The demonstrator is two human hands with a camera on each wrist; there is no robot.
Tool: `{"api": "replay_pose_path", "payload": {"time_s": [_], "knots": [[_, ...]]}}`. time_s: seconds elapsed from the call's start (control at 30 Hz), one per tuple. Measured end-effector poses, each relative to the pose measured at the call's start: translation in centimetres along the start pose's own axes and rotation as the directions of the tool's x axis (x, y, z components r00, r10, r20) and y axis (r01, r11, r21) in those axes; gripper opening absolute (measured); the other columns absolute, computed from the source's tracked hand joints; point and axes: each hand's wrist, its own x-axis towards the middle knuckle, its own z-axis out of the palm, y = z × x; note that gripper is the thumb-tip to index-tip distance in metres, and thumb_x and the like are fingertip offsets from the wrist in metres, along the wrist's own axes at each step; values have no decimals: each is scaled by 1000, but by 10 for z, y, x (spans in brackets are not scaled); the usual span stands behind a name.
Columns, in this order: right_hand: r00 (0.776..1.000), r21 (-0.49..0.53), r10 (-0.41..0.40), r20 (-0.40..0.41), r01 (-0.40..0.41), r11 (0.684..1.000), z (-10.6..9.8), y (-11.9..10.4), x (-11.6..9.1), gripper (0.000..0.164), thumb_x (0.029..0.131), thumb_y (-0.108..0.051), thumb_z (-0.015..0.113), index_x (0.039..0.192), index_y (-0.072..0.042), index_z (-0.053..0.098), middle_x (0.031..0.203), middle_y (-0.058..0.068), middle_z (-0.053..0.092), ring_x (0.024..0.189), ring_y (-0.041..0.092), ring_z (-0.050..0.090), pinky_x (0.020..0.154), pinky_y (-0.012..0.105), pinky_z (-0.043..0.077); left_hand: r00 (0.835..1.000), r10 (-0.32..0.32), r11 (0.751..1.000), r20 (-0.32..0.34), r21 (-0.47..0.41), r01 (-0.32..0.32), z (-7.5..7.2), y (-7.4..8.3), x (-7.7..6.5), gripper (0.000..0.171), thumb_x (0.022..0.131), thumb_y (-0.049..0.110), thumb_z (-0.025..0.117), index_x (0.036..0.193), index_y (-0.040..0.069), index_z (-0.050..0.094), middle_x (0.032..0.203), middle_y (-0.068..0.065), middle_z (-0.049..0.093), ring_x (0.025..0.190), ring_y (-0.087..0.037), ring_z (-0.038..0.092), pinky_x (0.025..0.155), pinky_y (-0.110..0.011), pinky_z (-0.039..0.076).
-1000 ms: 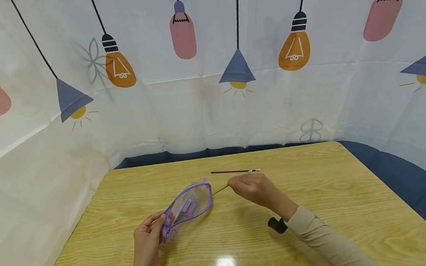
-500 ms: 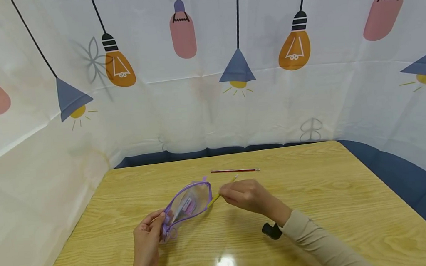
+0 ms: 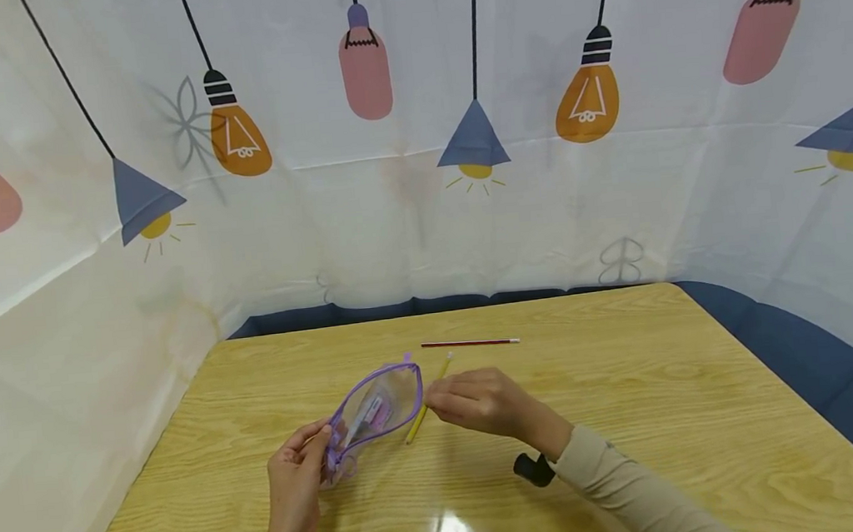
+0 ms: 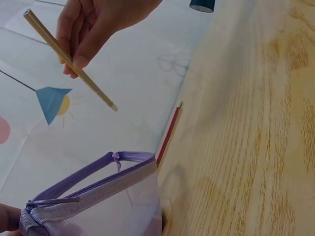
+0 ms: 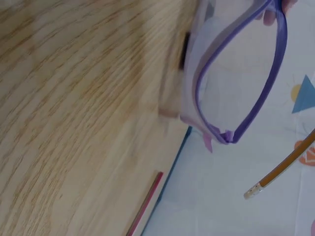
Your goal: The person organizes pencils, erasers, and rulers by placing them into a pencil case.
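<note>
A see-through pencil pouch (image 3: 419,390) with purple edging is held at its near end by my left hand (image 3: 296,470), zip mouth open towards the right. Inside lie a pink-and-white item (image 3: 376,413) and a pale slim one. My right hand (image 3: 484,402) pinches a yellow pencil (image 3: 416,426) near its middle, right beside the mouth. The pencil is tilted, its white eraser end (image 5: 253,191) pointing up and away from me. The left wrist view shows the pencil (image 4: 49,40) raised above the pouch's zip edge (image 4: 106,189). My left fingers are mostly out of that view.
A dark red pencil (image 3: 470,343) lies crosswise near the back of the wooden table (image 3: 629,358). Behind the table hangs a white curtain (image 3: 424,233) printed with lamps, above a dark blue padded edge (image 3: 802,353). A black device (image 3: 534,470) sits at my right wrist.
My right hand has moved left and slightly towards me. The yellow pencil has turned steeper, its lower end now nearer me beside the pouch. My left hand and the pouch have stayed in place.
</note>
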Motion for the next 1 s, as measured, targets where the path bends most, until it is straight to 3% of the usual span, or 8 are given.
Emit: {"api": "replay_pose_path", "payload": {"time_s": [0.4,0.73,1.0], "knots": [[999,60,-19,-50,22,998,15,-10,8,15,96,-9,61,102,0,71,95,8,72,86,14,70,79,23,52,1000,-21,1000,7,1,21,-1,-1,-1,20,96,10,62,108,-5,68,79,-4,71,63,-9,61,54,-20,50],[1000,77,-11,11,10,997,25,-14,13,16,97,-11,60,104,-2,71,100,5,72,87,10,69,82,19,50,1000,-8,1000,5,29,7,0,-3,-1,23,96,11,63,111,-6,66,81,-4,71,61,-9,59,51,-19,47],[998,70,27,58,-31,997,31,-14,13,15,96,-11,61,103,-3,72,96,3,72,81,7,68,77,16,50,999,11,999,38,43,-13,0,-4,-3,25,97,13,62,111,-7,65,85,-6,72,67,-12,64,56,-22,51]]}}
